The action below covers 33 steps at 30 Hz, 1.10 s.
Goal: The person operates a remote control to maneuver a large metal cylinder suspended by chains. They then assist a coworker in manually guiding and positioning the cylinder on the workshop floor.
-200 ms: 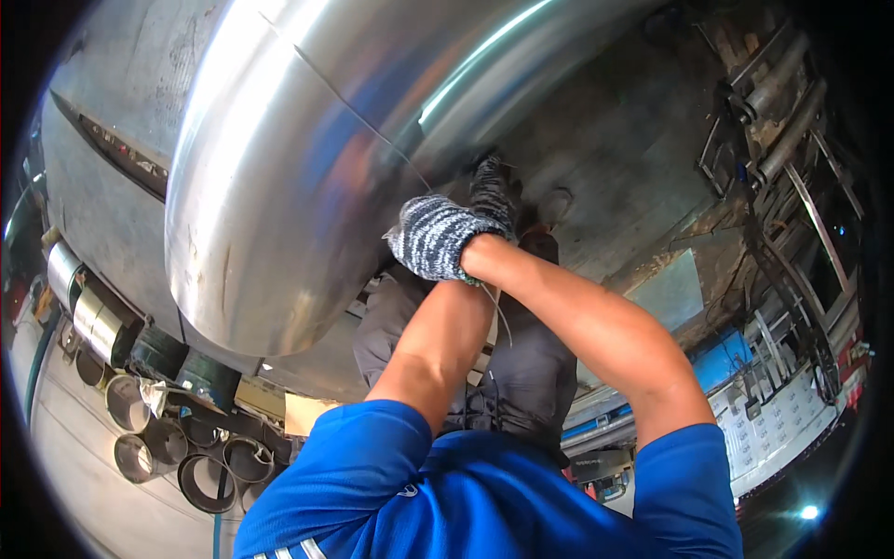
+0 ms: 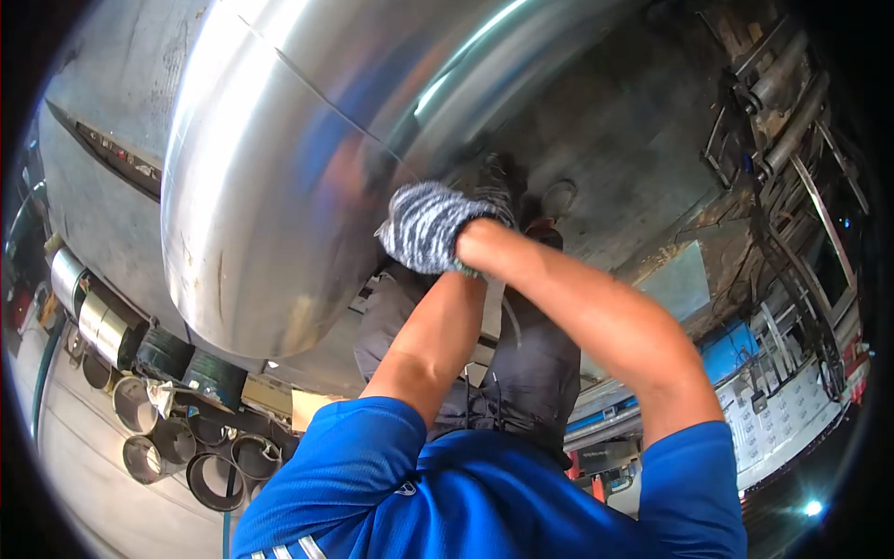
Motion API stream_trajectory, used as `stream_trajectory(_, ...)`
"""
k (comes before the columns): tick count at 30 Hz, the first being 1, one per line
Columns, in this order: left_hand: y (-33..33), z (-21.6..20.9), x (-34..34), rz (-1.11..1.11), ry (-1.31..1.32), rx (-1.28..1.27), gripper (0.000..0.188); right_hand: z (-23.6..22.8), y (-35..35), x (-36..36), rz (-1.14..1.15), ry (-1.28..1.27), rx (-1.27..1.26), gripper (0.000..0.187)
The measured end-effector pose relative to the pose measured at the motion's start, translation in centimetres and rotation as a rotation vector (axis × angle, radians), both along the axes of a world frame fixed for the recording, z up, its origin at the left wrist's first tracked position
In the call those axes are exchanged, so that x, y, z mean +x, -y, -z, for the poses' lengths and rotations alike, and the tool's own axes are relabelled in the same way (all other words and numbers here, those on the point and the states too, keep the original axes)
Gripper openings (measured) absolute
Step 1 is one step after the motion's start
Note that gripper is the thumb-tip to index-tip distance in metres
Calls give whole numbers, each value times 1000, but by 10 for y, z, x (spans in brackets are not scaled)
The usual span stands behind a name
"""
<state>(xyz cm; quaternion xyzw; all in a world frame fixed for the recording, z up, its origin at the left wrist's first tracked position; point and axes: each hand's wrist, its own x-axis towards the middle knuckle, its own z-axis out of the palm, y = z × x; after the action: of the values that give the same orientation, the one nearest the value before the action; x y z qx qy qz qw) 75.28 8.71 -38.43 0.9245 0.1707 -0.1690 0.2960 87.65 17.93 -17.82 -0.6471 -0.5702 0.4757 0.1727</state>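
A large curved shiny metal sheet shell (image 2: pixel 270 196), with a seam line across it, fills the upper left. My right hand (image 2: pixel 424 228), in a grey-and-white striped knit glove, is curled at the shell's near right side. What lies inside its fingers is hidden. My forearms cross, the right one lying over the left wrist. Just past the right wrist my left hand (image 2: pixel 495 191) shows in part, in a similar glove; its fingers are dark and mostly covered. A thin pale strand (image 2: pixel 514 321) hangs below the crossed wrists.
Several metal cylinders and open pipe pieces (image 2: pixel 216 480) are piled at lower left. Metal frames and rods (image 2: pixel 792 177) stand along the right side. A flat grey plate (image 2: pixel 680 279) lies on the floor near them. My dark trousers (image 2: pixel 549 340) show beneath the arms.
My right hand has shifted slightly left and up along the shell. The whole view has moved a little, and both arms stay crossed.
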Motion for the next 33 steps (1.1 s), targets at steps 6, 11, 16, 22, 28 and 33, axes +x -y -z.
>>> stream_trajectory(6, -20, -133, -77, -793, -441, -748, 23, 11, 6, 78, 234, -164, -372, 37)
stream_trajectory(11, -179, -239, -66, 31, -191, -333, 24, 61, 84, 55, 380, 59, -117, 34)
stream_trajectory(16, -237, -254, 15, 115, -273, -338, 36, 109, 151, -39, 253, 212, -361, 49)
stream_trajectory(22, -215, -223, 113, 581, 70, -435, 43, 130, 65, -199, 963, -89, -284, 42)
stream_trajectory(28, -92, -186, 189, 895, -626, -176, 18, 25, -25, -137, 722, -364, -374, 51)
stream_trajectory(33, -48, -146, 181, 1275, -270, 90, 24, 10, 8, -149, 835, 30, -39, 47)
